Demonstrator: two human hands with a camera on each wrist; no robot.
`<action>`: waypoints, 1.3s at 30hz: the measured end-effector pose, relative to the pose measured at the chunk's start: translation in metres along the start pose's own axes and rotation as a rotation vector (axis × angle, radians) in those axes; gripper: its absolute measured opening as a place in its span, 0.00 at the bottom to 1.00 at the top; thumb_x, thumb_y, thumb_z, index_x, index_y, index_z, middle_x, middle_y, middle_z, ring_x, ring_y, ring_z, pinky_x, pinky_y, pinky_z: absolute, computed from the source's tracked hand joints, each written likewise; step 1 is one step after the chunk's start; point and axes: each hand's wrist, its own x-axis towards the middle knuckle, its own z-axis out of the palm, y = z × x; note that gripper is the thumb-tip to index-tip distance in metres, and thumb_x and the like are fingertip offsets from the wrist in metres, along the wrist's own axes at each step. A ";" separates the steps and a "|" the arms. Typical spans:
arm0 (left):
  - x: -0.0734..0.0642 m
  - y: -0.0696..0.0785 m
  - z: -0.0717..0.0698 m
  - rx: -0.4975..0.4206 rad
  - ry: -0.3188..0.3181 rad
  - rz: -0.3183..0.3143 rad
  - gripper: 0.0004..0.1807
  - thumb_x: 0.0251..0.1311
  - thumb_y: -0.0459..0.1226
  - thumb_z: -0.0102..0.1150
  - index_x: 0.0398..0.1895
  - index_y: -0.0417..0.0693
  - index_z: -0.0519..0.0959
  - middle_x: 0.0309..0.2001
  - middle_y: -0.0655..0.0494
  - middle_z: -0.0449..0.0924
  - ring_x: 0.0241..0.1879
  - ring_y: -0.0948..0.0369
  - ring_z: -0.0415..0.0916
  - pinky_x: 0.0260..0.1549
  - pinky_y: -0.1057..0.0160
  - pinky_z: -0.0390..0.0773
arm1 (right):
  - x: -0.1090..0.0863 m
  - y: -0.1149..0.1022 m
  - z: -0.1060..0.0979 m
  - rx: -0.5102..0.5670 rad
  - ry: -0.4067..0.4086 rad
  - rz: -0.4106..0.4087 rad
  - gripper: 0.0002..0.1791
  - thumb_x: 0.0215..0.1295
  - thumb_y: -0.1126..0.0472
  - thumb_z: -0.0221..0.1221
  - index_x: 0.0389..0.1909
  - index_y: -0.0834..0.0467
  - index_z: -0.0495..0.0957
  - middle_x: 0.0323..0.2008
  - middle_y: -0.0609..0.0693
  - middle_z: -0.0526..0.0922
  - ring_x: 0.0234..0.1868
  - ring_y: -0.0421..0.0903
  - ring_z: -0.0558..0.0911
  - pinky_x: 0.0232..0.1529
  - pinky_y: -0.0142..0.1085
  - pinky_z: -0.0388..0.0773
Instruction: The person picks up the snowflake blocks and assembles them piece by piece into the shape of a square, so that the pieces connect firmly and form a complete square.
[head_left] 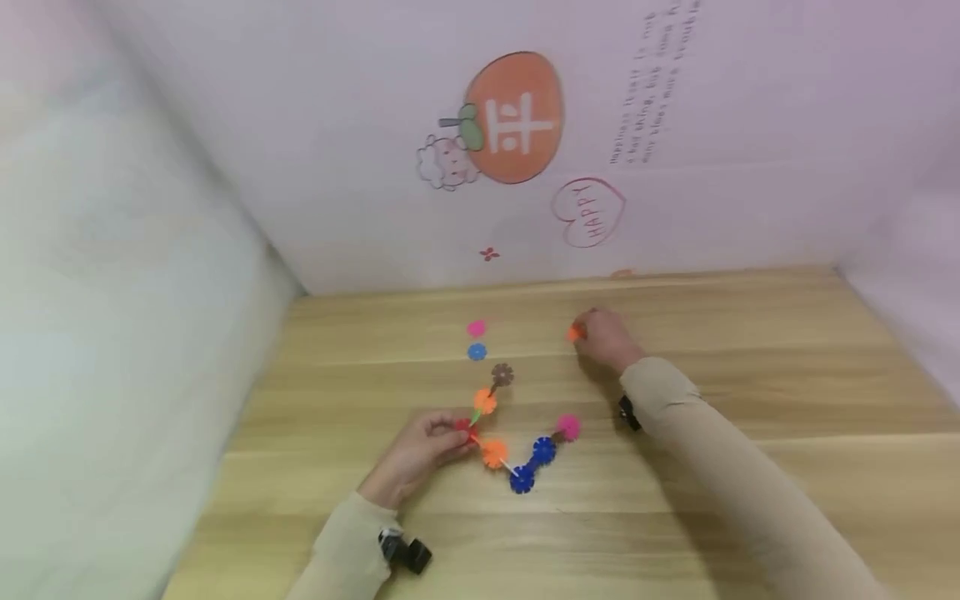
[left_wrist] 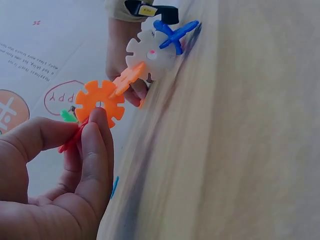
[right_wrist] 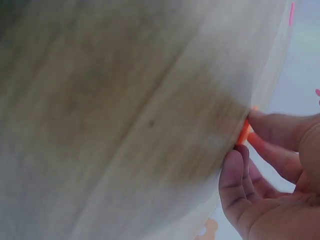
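My left hand (head_left: 422, 454) pinches a red notched plastic disc (head_left: 463, 428) between thumb and fingertips. That disc belongs to a chain of interlocking snowflake discs. One arm of the chain runs through an orange disc (head_left: 485, 402) to a brown disc (head_left: 502, 374); the other passes an orange disc (head_left: 494, 453), a white disc (left_wrist: 149, 59) and dark blue discs (head_left: 543, 450) to a pink disc (head_left: 568, 427). Farther back on the right, my right hand (head_left: 606, 337) pinches a loose orange disc (right_wrist: 243, 132) low at the tabletop, its fingers covering part of it.
A loose pink disc (head_left: 477, 328) and a light blue disc (head_left: 477, 352) lie on the wooden table (head_left: 360, 358) beyond the chain. A pale printed cloth wall (head_left: 360, 183) rises along the back edge, with plain pale sides left and right.
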 end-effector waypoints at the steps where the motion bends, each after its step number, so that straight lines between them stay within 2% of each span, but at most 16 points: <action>1: -0.007 -0.002 -0.003 0.001 0.015 -0.006 0.15 0.62 0.27 0.58 0.51 0.27 0.73 0.50 0.37 0.81 0.45 0.58 0.84 0.55 0.61 0.83 | 0.003 -0.007 0.003 0.011 -0.014 -0.021 0.17 0.57 0.69 0.62 0.47 0.72 0.78 0.44 0.67 0.82 0.48 0.63 0.80 0.53 0.54 0.79; 5: -0.031 -0.010 -0.018 -0.012 0.096 -0.033 0.09 0.61 0.26 0.59 0.43 0.30 0.73 0.45 0.43 0.82 0.44 0.58 0.84 0.52 0.63 0.84 | 0.015 -0.038 0.020 0.122 -0.091 -0.083 0.20 0.55 0.68 0.64 0.50 0.71 0.77 0.43 0.65 0.84 0.47 0.60 0.82 0.52 0.49 0.82; 8: -0.040 -0.012 -0.025 -0.021 0.116 -0.044 0.06 0.60 0.25 0.59 0.37 0.34 0.72 0.42 0.46 0.81 0.44 0.58 0.84 0.51 0.64 0.84 | 0.016 -0.053 0.029 0.238 -0.146 -0.102 0.18 0.58 0.65 0.66 0.48 0.68 0.80 0.40 0.60 0.85 0.42 0.53 0.82 0.48 0.43 0.83; 12: -0.037 -0.012 -0.022 -0.012 0.073 -0.039 0.07 0.59 0.25 0.61 0.35 0.37 0.72 0.42 0.47 0.82 0.45 0.58 0.84 0.52 0.64 0.84 | 0.003 -0.063 0.029 0.465 -0.219 -0.099 0.08 0.63 0.60 0.65 0.40 0.59 0.84 0.36 0.52 0.84 0.37 0.44 0.79 0.42 0.36 0.80; 15: -0.028 -0.011 -0.013 0.014 0.020 -0.029 0.08 0.58 0.27 0.63 0.36 0.37 0.73 0.41 0.49 0.83 0.45 0.58 0.83 0.52 0.64 0.84 | -0.014 -0.064 0.024 0.651 -0.285 -0.070 0.07 0.66 0.56 0.63 0.41 0.55 0.82 0.37 0.55 0.84 0.32 0.45 0.79 0.36 0.36 0.81; 17: -0.023 -0.011 -0.007 0.032 -0.005 -0.027 0.09 0.57 0.27 0.65 0.36 0.37 0.73 0.40 0.51 0.83 0.43 0.59 0.83 0.51 0.64 0.84 | -0.024 -0.064 0.021 0.751 -0.321 -0.045 0.09 0.67 0.55 0.63 0.43 0.55 0.81 0.39 0.59 0.84 0.29 0.49 0.80 0.31 0.38 0.82; 20: -0.015 -0.012 0.002 0.074 -0.022 -0.020 0.09 0.56 0.28 0.66 0.34 0.39 0.75 0.39 0.53 0.84 0.41 0.60 0.81 0.46 0.66 0.83 | -0.035 -0.064 0.017 0.805 -0.324 -0.027 0.12 0.67 0.52 0.62 0.44 0.56 0.81 0.43 0.61 0.84 0.34 0.53 0.81 0.35 0.40 0.83; 25: -0.006 -0.013 0.015 0.137 -0.038 -0.006 0.09 0.54 0.28 0.68 0.32 0.42 0.76 0.37 0.56 0.84 0.39 0.62 0.80 0.42 0.67 0.81 | -0.042 -0.065 0.011 0.804 -0.313 -0.028 0.13 0.66 0.51 0.63 0.43 0.56 0.80 0.46 0.54 0.84 0.50 0.54 0.80 0.55 0.45 0.79; 29: 0.000 -0.013 0.023 0.191 -0.049 -0.010 0.09 0.54 0.30 0.69 0.32 0.42 0.77 0.37 0.56 0.84 0.39 0.63 0.80 0.42 0.68 0.82 | -0.044 -0.069 0.006 0.818 -0.335 -0.024 0.13 0.66 0.50 0.63 0.43 0.55 0.80 0.45 0.50 0.86 0.53 0.53 0.81 0.60 0.47 0.76; 31: 0.003 -0.013 0.026 0.217 -0.059 -0.013 0.09 0.54 0.31 0.70 0.34 0.42 0.78 0.38 0.56 0.84 0.40 0.63 0.80 0.42 0.67 0.82 | -0.046 -0.071 0.005 0.861 -0.360 -0.020 0.14 0.67 0.50 0.62 0.45 0.55 0.80 0.45 0.49 0.87 0.53 0.50 0.82 0.64 0.48 0.73; 36: 0.007 -0.008 0.030 0.259 -0.101 -0.018 0.16 0.56 0.36 0.69 0.46 0.40 0.79 0.43 0.52 0.85 0.43 0.61 0.81 0.47 0.64 0.83 | -0.052 -0.072 0.005 0.967 -0.401 0.001 0.13 0.68 0.54 0.61 0.47 0.58 0.78 0.46 0.51 0.88 0.52 0.48 0.84 0.71 0.53 0.66; 39: 0.011 0.001 0.030 0.286 -0.066 0.010 0.22 0.61 0.41 0.66 0.56 0.39 0.77 0.48 0.48 0.84 0.46 0.58 0.82 0.52 0.59 0.83 | -0.056 -0.072 0.004 0.982 -0.405 -0.001 0.13 0.69 0.55 0.61 0.47 0.59 0.78 0.46 0.52 0.88 0.52 0.49 0.85 0.71 0.54 0.66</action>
